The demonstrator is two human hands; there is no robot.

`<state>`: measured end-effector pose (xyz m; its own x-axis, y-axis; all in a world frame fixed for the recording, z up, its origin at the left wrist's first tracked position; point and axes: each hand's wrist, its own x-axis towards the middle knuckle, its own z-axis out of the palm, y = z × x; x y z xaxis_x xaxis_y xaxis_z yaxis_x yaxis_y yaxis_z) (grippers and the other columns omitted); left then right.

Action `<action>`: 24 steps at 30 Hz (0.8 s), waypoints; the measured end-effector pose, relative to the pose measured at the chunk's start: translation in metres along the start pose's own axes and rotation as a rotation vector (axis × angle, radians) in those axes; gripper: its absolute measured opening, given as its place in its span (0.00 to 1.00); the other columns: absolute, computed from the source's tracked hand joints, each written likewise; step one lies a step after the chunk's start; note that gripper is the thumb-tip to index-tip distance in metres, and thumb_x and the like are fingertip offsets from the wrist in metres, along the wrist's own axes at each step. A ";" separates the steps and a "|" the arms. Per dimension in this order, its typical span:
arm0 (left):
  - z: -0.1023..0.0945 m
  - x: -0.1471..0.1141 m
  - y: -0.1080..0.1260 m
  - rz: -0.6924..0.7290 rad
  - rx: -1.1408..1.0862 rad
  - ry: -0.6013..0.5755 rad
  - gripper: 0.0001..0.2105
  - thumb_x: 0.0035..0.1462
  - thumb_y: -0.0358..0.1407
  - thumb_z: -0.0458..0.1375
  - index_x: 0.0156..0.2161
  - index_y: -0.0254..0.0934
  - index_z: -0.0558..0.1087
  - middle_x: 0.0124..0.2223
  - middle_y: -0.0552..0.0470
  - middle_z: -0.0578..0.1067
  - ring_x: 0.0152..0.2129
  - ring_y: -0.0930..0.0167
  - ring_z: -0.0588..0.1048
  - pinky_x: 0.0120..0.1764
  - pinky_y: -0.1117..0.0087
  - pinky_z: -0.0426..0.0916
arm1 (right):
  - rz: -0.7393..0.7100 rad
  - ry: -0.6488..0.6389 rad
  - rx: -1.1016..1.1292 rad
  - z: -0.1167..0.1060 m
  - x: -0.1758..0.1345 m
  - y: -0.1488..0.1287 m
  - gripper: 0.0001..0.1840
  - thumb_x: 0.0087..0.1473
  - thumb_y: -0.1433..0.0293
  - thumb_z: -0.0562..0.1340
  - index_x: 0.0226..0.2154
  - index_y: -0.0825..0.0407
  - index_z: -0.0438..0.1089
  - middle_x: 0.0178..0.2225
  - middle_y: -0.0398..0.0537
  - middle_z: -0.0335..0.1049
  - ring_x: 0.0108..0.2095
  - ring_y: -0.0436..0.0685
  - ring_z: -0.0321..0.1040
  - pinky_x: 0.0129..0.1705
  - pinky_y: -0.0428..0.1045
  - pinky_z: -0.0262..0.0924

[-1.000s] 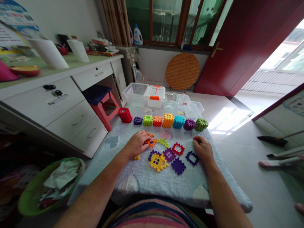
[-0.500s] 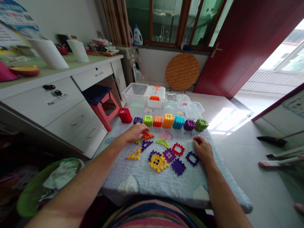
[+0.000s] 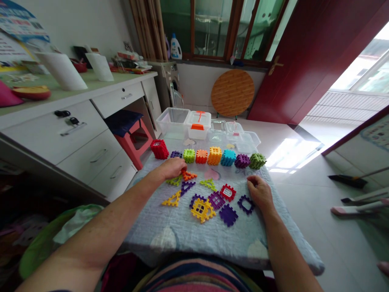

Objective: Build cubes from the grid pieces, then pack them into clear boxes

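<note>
My left hand (image 3: 175,168) is closed, its fingertips pinching the upper corner of an orange triangular building piece (image 3: 191,177). Close by lie a green triangle (image 3: 174,181), a purple triangle (image 3: 186,187) and a yellow triangle (image 3: 172,199). A lime triangle (image 3: 208,184) is further right. Curled on the cloth at the right, my right hand (image 3: 260,192) shows nothing in its fingers. A dark purple frame piece (image 3: 241,201) lies beside it. Between my hands are a red window piece (image 3: 223,190), a purple lattice square (image 3: 216,200), a solid purple square (image 3: 228,215) and yellow pieces (image 3: 199,207) overlapping another purple one.
Several colour-sorted stacks stand in a row behind, from a red stack (image 3: 159,149) to an olive green stack (image 3: 257,161). Beyond them are a clear bin (image 3: 173,121), a lidded box (image 3: 198,121) and clear lids (image 3: 247,140). A pink stool (image 3: 133,140) stands left of the table.
My left hand has shifted slightly left and up, uncovering more of the green triangle. The orange triangle has barely moved. My right hand stays in place.
</note>
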<state>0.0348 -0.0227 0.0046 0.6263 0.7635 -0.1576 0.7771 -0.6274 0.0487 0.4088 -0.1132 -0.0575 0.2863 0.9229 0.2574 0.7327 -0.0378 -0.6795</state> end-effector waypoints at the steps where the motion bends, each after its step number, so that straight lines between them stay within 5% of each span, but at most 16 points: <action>1: 0.000 -0.001 0.000 -0.001 -0.007 0.007 0.14 0.50 0.25 0.56 0.38 0.40 0.79 0.39 0.48 0.79 0.40 0.65 0.76 0.45 0.68 0.68 | 0.000 -0.003 -0.001 0.000 0.000 0.001 0.15 0.45 0.61 0.55 0.32 0.50 0.72 0.30 0.48 0.74 0.31 0.57 0.68 0.38 0.52 0.62; 14: 0.003 -0.006 -0.001 -0.015 -0.177 0.052 0.10 0.49 0.27 0.56 0.33 0.40 0.79 0.35 0.49 0.79 0.35 0.67 0.76 0.43 0.69 0.68 | -0.002 -0.014 -0.022 0.002 0.000 0.005 0.15 0.46 0.61 0.55 0.33 0.51 0.72 0.31 0.48 0.74 0.32 0.57 0.68 0.39 0.52 0.62; 24: 0.004 -0.013 -0.002 -0.020 -0.086 0.072 0.12 0.52 0.29 0.56 0.38 0.40 0.80 0.38 0.49 0.80 0.37 0.68 0.76 0.41 0.73 0.67 | 0.000 0.004 0.003 0.000 -0.001 -0.001 0.15 0.45 0.61 0.55 0.32 0.51 0.72 0.30 0.48 0.74 0.31 0.57 0.68 0.38 0.52 0.61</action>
<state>0.0250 -0.0324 0.0028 0.6114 0.7863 -0.0887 0.7898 -0.5993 0.1309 0.4079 -0.1139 -0.0576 0.2888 0.9215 0.2596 0.7310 -0.0371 -0.6814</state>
